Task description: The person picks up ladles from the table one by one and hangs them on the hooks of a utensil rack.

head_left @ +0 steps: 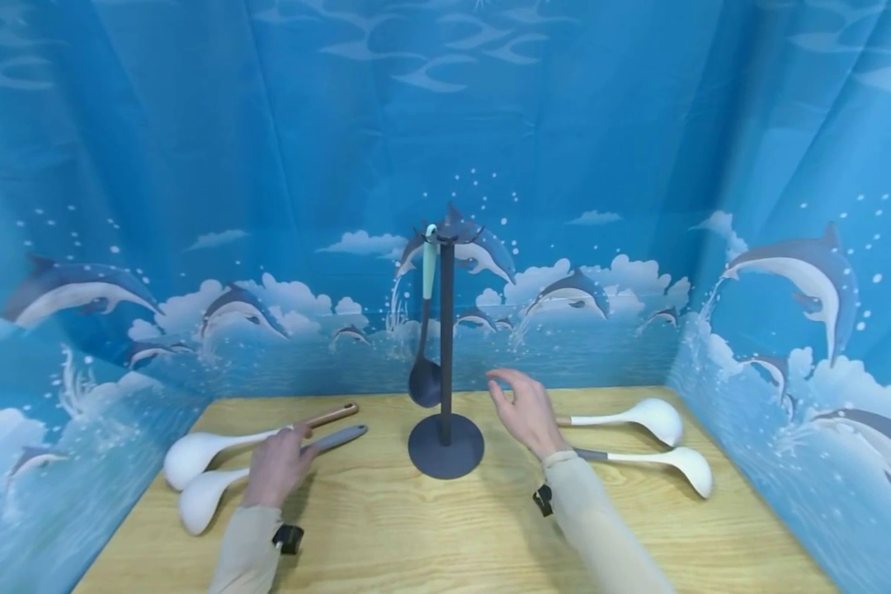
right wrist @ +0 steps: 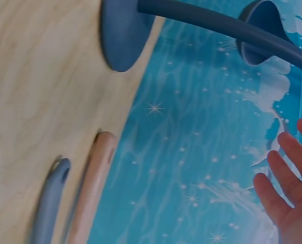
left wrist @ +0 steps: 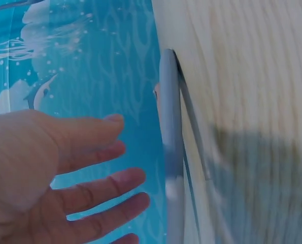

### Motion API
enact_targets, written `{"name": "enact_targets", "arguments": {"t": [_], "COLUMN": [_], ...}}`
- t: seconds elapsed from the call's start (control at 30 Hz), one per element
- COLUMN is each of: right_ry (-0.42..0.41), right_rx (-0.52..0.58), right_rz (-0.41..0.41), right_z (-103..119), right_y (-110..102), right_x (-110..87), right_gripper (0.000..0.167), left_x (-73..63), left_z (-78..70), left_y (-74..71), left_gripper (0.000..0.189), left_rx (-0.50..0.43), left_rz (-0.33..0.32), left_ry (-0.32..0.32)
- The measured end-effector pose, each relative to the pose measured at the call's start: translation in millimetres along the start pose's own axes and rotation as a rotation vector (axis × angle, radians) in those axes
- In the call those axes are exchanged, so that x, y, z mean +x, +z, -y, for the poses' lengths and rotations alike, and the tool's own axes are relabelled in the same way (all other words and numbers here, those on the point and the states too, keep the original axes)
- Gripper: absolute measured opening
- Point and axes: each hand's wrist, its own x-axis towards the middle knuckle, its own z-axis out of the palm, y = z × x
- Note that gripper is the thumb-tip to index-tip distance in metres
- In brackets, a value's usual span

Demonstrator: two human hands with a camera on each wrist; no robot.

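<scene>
The stand is apparently being loaded. Left hand and right hand are relaxed, unloaded; the grey-handled ladle at the stand's eight o'clock should next be grasped.

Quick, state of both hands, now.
Left hand: open, holding nothing, fingers near a grey handle.
Right hand: open, holding nothing, beside the stand.

The ladles look smooth plastic, the stand matt metal, the tabletop grained wood, the curtain smooth cloth
</scene>
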Motion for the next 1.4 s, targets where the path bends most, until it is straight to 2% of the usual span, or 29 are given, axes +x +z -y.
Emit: {"name": "enact_targets", "arguments": {"t": [0.17, 0.33, 0.47, 0.6, 0.7, 0.87, 1.03, 1.4], "right_ry": [0.034, 0.002, 0.010, 0.052, 0.077, 0.045, 0.016, 0.078], "right_rx": [-0.048, -0.121, -0.154, -0.175, -0.189, -0.214, -0.247, -0.291], "right_rz": [0.037, 0.106, 0.176, 0.259, 0.290, 0.293, 0.294, 0.318], "right_z": [-8, -13, -18, -21, -23, -27, -30, -38], "right_y": [6, 12, 15, 17, 18, 20, 22, 27], "right_x": [-5.3, -10.3, -13.7, -17.6, -20.3, -23.7, -26.0, -34.6], "right_gripper": [0.026, 0.028, 0.031, 0.037, 0.042, 0.044, 0.045, 0.054], "left_x": [-0.9, -2.0, -1.0, -0.7, -0.2, 0.5, -1.4, -2.6], "left_z": [3.6, 7.6, 12.0, 14.9, 16.5, 18.1, 19.6, 22.5], "left_y": [1.4, 2.8, 5.3, 6.6, 7.9, 10.8, 11.9, 13.8], "left_gripper": [0.029, 0.031, 0.031, 0.030, 0.025, 0.018, 0.022, 0.029], "left_rx": [-0.001, 0.016, 0.020, 0.021, 0.021, 0.031, 0.029, 0.012], "left_rz": [0.059, 0.089, 0.112, 0.135, 0.141, 0.145, 0.137, 0.129], "left_ry": [-0.035, -0.065, -0.079, -0.096, -0.103, -0.113, -0.121, -0.131]}}
